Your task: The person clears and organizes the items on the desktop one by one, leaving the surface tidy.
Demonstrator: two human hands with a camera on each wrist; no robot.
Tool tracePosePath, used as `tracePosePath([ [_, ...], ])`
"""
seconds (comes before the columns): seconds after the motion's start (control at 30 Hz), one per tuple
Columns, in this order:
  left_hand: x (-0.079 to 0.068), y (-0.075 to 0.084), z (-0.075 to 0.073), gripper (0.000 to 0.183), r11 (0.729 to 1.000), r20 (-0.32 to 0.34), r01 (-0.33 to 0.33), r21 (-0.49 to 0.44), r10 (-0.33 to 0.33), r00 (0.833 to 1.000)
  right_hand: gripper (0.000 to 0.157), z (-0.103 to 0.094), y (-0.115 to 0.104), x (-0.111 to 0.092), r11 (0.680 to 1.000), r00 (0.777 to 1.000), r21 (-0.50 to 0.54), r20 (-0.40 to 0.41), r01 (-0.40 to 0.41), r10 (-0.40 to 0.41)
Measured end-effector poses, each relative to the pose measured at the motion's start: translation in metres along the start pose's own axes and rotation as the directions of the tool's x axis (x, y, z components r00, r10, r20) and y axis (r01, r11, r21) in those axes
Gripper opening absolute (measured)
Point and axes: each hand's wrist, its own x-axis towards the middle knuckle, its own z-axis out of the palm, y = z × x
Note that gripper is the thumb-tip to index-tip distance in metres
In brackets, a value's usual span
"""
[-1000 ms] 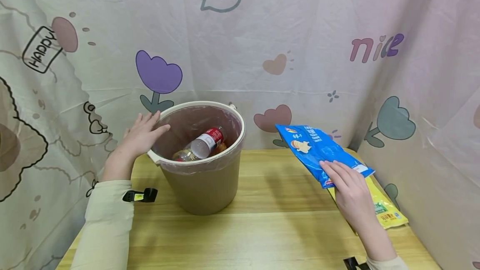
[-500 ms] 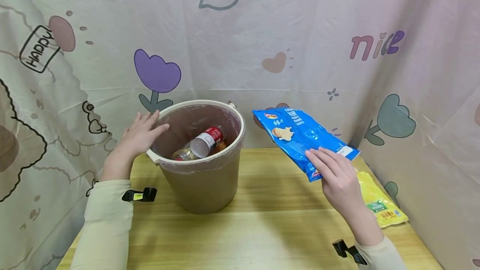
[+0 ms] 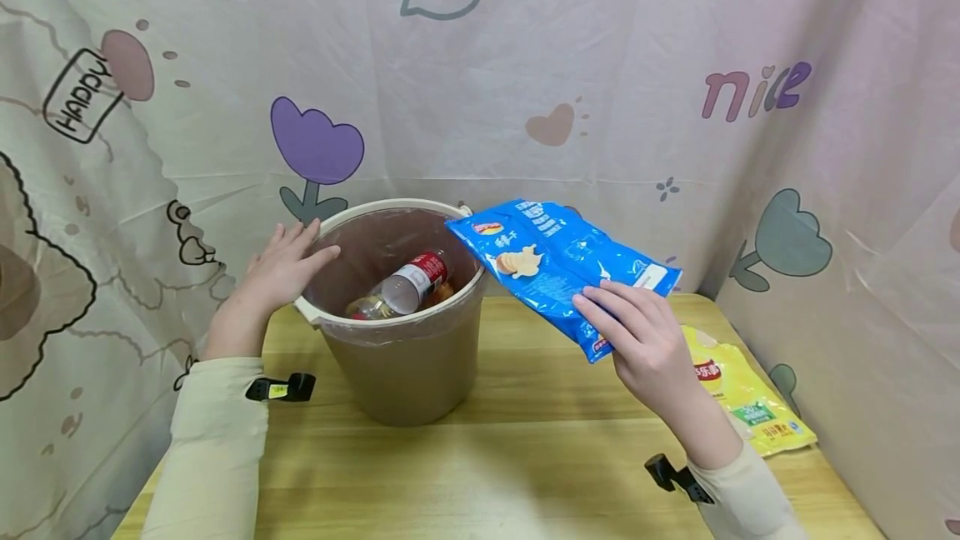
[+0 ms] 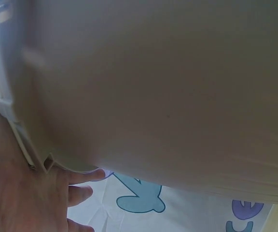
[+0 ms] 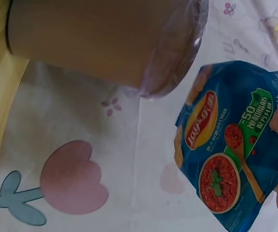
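Observation:
My right hand (image 3: 648,344) pinches a blue chip bag (image 3: 558,261) by its near edge and holds it up over the table. The bag's far corner overlaps the right rim of a brown trash can (image 3: 405,373) in the head view. In the right wrist view the chip bag (image 5: 235,140) shows its printed front, with the can's lined wall to its upper left. My left hand (image 3: 281,269) rests on the can's left rim, fingers fairly straight. From the left wrist, the left hand (image 4: 33,183) is seen against the rim. Inside the can lies a red-labelled plastic bottle (image 3: 408,283).
A yellow chip bag (image 3: 750,398) lies on the right side of the wooden table (image 3: 517,482), partly behind my right forearm. A clear liner (image 3: 442,323) folds over the can's rim. Printed curtains (image 3: 600,48) close off the back and both sides.
My right hand has carried the blue chip bag left and slightly up, from above the yellow bag to the can's right rim. More of the yellow bag shows. My left hand stays put.

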Motion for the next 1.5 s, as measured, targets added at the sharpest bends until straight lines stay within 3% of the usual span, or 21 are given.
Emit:
tracePosePath([
  [0.33,0.001,0.000,0.001,0.083,1.000,0.002,0.003,0.000,-0.003,1.000,0.029,0.007,-0.006,0.025,0.992,0.992,0.006,0.010,0.125,-0.125],
  [0.6,0.001,0.000,0.000,0.082,1.000,0.009,0.007,-0.006,-0.007,1.000,0.029,0.016,-0.008,0.038,0.984,0.984,0.033,0.019,0.176,-0.176],
  [0.97,0.001,-0.001,0.001,0.083,1.000,-0.003,0.004,-0.005,-0.004,1.000,0.030,0.032,-0.005,0.048,0.985,0.987,0.080,0.026,0.156,-0.159],
  [1.23,0.001,-0.002,0.001,0.082,1.000,-0.006,0.006,-0.009,-0.006,1.000,0.030,0.046,-0.005,0.057,0.985,0.987,0.131,0.098,0.117,-0.130],
  [1.5,0.000,-0.001,0.002,0.082,1.000,-0.009,0.003,-0.017,-0.004,1.000,0.029,0.063,-0.005,0.066,0.979,0.983,0.151,0.095,0.140,-0.155],
])
